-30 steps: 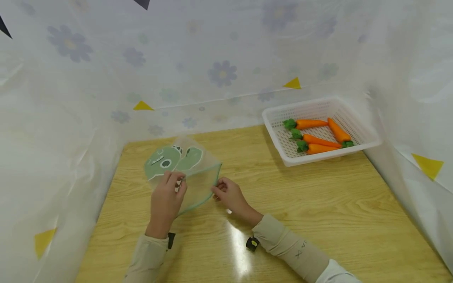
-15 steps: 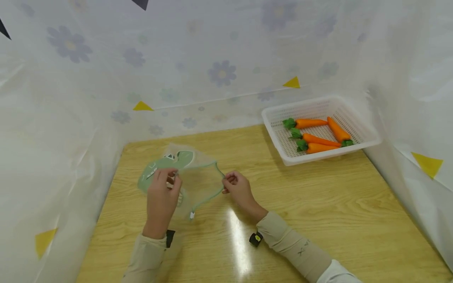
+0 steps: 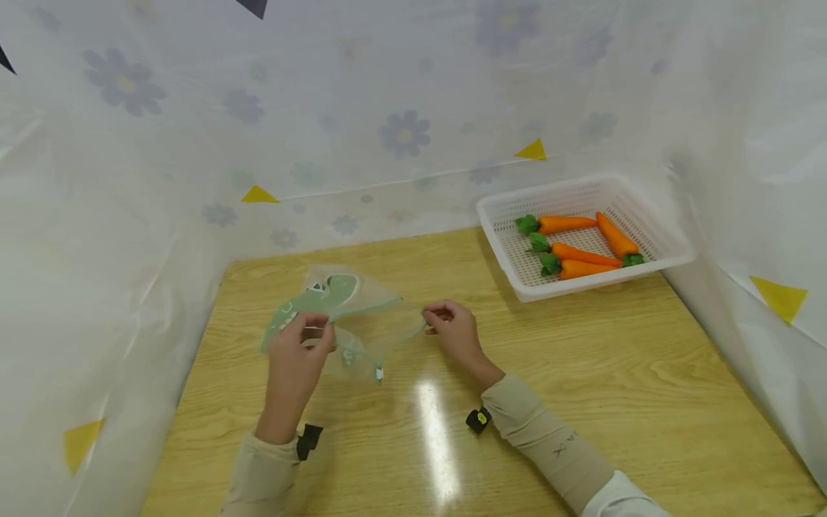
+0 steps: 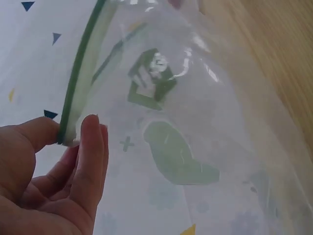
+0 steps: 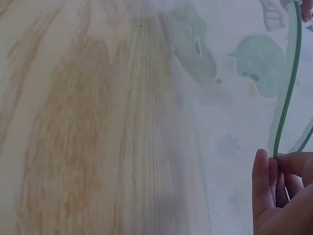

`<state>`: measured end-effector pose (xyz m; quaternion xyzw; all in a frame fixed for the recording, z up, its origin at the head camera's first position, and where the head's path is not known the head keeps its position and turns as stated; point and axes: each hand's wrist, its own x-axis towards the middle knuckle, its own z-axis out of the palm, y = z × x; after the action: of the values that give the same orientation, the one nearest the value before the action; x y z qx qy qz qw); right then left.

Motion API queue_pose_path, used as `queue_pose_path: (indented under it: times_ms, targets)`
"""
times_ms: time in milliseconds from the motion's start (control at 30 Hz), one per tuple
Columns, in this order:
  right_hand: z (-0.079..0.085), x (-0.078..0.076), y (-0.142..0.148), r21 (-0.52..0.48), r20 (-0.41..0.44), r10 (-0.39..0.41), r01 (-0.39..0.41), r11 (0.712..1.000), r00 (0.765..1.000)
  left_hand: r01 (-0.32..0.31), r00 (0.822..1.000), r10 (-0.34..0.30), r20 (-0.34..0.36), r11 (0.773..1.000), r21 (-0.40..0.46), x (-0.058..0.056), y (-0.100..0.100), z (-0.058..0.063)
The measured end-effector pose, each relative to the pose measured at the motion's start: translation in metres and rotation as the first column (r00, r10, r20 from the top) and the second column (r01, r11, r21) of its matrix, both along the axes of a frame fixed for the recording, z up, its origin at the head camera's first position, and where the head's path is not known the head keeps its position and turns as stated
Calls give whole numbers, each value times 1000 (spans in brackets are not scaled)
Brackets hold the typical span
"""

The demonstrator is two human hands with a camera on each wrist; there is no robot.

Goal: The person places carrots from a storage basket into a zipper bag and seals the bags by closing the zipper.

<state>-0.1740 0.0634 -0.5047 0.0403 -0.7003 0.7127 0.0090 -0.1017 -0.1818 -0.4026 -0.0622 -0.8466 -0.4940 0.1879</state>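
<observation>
A clear zip bag [image 3: 371, 327] with a green cartoon print and green zip edges is held up over the left part of the table. My left hand [image 3: 293, 373] pinches one green edge of its mouth between thumb and fingers. On the opposite edge, my right hand [image 3: 460, 337] pinches with thumb and fingertips, so the mouth gapes between the hands. A small white zip slider [image 3: 379, 373] hangs at the mouth's near corner. The left wrist view looks through the bag's see-through wall [image 4: 181, 152]. In the right wrist view, the green zip edge [image 5: 289, 93] runs up from the fingers.
A white perforated basket [image 3: 530, 293] with several orange carrots [image 3: 581, 270] stands at the back right of the wooden table [image 3: 568, 373]. Pale flowered sheeting [image 3: 362, 86] encloses the back and sides. Each wrist wears a small black camera [image 3: 478, 420].
My right hand has moved right and slightly away from me, drawing its edge of the bag from the left one. The mouth has spread wider, and the white slider has come into view.
</observation>
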Motion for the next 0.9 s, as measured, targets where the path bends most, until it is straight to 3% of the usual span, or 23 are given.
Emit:
queue_pose_path:
  times_ms: [167,267,433,533,633,800,900]
  targets:
    - [15,6,1,-23,-13,61,-61,998,998,89,987,-95,129,995,51,-2,3,-4]
    - [25,11,-1,-6,-16,80,-80,997,997,144,961,-169,220,982,125,-2,4,-4]
    - [19,10,-3,58,-44,69,-66,996,997,198,907,-306,291,917,347,-2,4,-3]
    - [23,12,-2,61,-51,83,-80,995,995,199,900,-335,281,886,419,-4,3,-7]
    - [20,12,-3,64,-50,81,-78,995,995,191,901,-338,272,872,450,-4,3,-9]
    - [3,8,-5,90,-50,47,-42,995,998,199,904,-344,254,865,461,-7,4,-11]
    - [3,9,-5,90,-45,57,-53,995,997,202,901,-348,258,865,460,-8,5,-12]
